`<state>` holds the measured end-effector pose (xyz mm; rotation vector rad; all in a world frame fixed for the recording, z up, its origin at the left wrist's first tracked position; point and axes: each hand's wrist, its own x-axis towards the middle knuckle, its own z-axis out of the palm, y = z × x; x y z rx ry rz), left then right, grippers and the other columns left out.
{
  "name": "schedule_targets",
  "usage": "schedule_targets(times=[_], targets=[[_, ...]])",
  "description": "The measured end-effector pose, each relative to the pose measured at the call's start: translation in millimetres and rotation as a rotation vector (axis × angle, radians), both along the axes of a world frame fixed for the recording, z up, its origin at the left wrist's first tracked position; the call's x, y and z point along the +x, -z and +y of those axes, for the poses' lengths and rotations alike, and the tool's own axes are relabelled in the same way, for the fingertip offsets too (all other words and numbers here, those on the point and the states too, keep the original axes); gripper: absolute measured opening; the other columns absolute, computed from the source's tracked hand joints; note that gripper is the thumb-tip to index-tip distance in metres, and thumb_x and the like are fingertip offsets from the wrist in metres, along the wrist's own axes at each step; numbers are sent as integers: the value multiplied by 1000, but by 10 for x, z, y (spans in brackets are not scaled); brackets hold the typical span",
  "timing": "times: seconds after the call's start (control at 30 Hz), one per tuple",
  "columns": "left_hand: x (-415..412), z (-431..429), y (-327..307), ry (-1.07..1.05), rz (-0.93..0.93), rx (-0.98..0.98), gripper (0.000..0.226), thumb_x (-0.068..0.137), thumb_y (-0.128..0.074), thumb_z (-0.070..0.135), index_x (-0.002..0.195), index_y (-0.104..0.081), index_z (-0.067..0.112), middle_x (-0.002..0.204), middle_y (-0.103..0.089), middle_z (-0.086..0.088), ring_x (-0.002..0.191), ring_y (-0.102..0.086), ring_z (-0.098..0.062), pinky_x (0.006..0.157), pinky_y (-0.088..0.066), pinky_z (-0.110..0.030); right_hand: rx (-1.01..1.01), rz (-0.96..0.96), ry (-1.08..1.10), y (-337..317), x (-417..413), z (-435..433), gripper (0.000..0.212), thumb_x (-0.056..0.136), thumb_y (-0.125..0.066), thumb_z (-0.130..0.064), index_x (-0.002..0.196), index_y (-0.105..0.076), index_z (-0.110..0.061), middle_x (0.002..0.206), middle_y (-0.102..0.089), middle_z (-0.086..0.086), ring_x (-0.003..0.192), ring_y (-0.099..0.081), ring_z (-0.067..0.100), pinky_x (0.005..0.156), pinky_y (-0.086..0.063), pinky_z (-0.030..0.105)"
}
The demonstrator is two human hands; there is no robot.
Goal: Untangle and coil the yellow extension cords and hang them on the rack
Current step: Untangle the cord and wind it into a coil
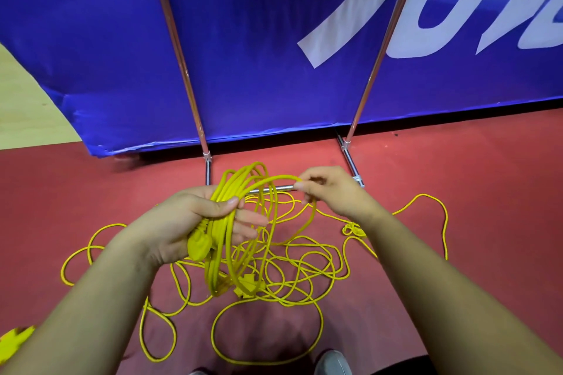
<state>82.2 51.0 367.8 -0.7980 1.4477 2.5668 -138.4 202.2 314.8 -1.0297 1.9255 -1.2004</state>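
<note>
My left hand (195, 222) grips a bundle of yellow cord loops (237, 240), with a yellow plug (198, 248) lying against its palm. The loops hang below the hand, and a yellow socket block (248, 283) dangles at their bottom. My right hand (329, 192) pinches one strand of the same cord near its top and holds it out to the right. Beneath both hands a tangle of yellow cord (298, 277) sprawls over the red floor. The metal rack (195, 106) stands just behind, with two slanted poles and a low crossbar.
A blue banner (274, 39) with white lettering stands behind the rack. A small knot of cord (353, 228) lies to the right. Something yellow (15, 341) pokes in at the lower left edge. My shoe (333, 364) shows at the bottom.
</note>
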Motion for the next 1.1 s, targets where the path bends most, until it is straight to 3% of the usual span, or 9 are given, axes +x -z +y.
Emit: schedule_targets(times=[0.1,0.23,0.33,0.47,0.6,0.7,0.9,1.0,1.1], targets=[[-30,27,-6,114,16,-5,59,45,-94,30,89,-67,1,109,-65,-34,71,-72,-34,58,-59,-34,-127,13,129,-111,11,-64,9,90,-68,-18,84,-73,-12,58,-49,1,53,-46,11,54,-40,25],[-65,45,12,74,40,-18,57,42,-95,34,86,-75,2,89,-71,-26,67,-72,-30,56,-58,-31,-144,64,-8,-212,142,-142,9,88,-69,-17,90,-76,-11,62,-61,-15,61,-50,-2,61,-39,15],[-67,34,30,38,50,-49,43,49,-92,35,76,-73,7,62,-61,-12,43,-56,-19,44,-47,-23,-159,102,6,-207,158,-195,7,86,-70,-16,89,-76,-12,79,-70,-5,74,-58,0,71,-45,18],[-87,36,39,22,100,-21,48,46,-93,39,72,-67,8,54,-50,-8,39,-45,-17,42,-41,-20,-180,148,45,-116,78,-200,2,84,-72,-13,84,-71,-11,81,-67,8,72,-54,5,68,-44,22],[-76,28,33,-7,141,22,54,47,-94,35,81,-63,7,62,-56,-7,49,-57,-20,47,-49,-24,-54,279,-4,108,6,-180,8,88,-65,-11,82,-62,-15,70,-57,-9,62,-49,0,61,-39,17],[-45,-32,5,-25,168,-118,66,46,-93,45,91,-60,10,68,-63,1,54,-60,-12,51,-49,-23,62,251,6,394,-61,-103,11,93,-59,-13,83,-56,-15,68,-55,-10,59,-47,-1,60,-36,18],[15,-256,-8,-217,202,-128,61,50,-91,42,94,-59,13,69,-63,5,57,-60,-10,54,-50,-24,348,288,7,965,-46,-49,34,97,-53,-15,72,-33,-24,65,-40,-5,67,-39,20,62,-29,33],[19,-331,0,-288,262,-130,27,79,-68,30,97,-56,14,69,-62,7,60,-60,-10,57,-50,-23,349,88,91,1130,15,-48,30,94,-60,-13,75,-39,-20,64,-39,-6,59,-40,10,59,-32,28],[-48,-263,-44,-331,316,-57,11,86,-50,21,93,-56,15,73,-68,2,65,-68,-15,59,-55,-23,197,-316,244,1109,104,-84,21,92,-65,-12,83,-45,-15,62,-57,-3,57,-58,7,67,-44,26]])
